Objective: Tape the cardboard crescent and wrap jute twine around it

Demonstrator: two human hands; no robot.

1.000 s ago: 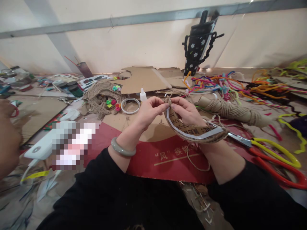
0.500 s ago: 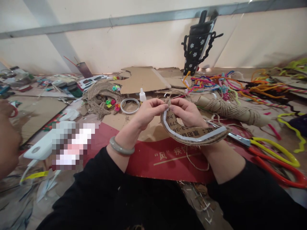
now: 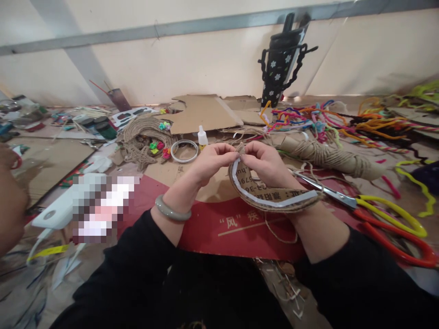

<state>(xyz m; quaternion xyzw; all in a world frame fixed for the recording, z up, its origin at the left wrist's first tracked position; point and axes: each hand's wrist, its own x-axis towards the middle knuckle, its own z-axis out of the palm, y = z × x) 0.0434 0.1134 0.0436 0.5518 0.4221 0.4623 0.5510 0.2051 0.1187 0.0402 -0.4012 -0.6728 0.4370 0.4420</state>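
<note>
Standing by the red-and-tan printed cardboard sheet [image 3: 219, 228] she works over. Far left of it, another person's hand [image 3: 12, 201] sits at the frame edge, w/ a white plastic device [image 3: 56, 211] between it and the sheet. Beyond the sheet's left corner: a heap of coiled jute rope w/ small bright pompoms [image 3: 147, 137], then a white ring of tape [image 3: 184, 151] and a small white glue bottle [image 3: 202, 136].

Over the sheet's middle, the left hand [image 3: 209, 161] w/ a grey-green bangle pinches, thumb against forefinger, the upper tip of a curved cardboard strip edged w/ white tape and wrapped in jute twine [image 3: 270, 196]. The right hand [image 3: 267, 163] pinches the same tip from the other side; fingertips of both nearly touch. The strip arcs down from that pinch and runs right, lying across the right wrist; loose twine hangs below it twd the sheet.

My read: she's seating the twine at the tip. Best done w/ steady tension, each turn tight against the last on the sticky tape, the tip pressed hard so the end can't lift.

Right of the sheet: yellow-and-red-handled scissors [image 3: 377, 214], a cardboard tube wound w/ jute [image 3: 329, 157], and a tangle of coloured pipe cleaners [image 3: 325, 119] further back.
</note>
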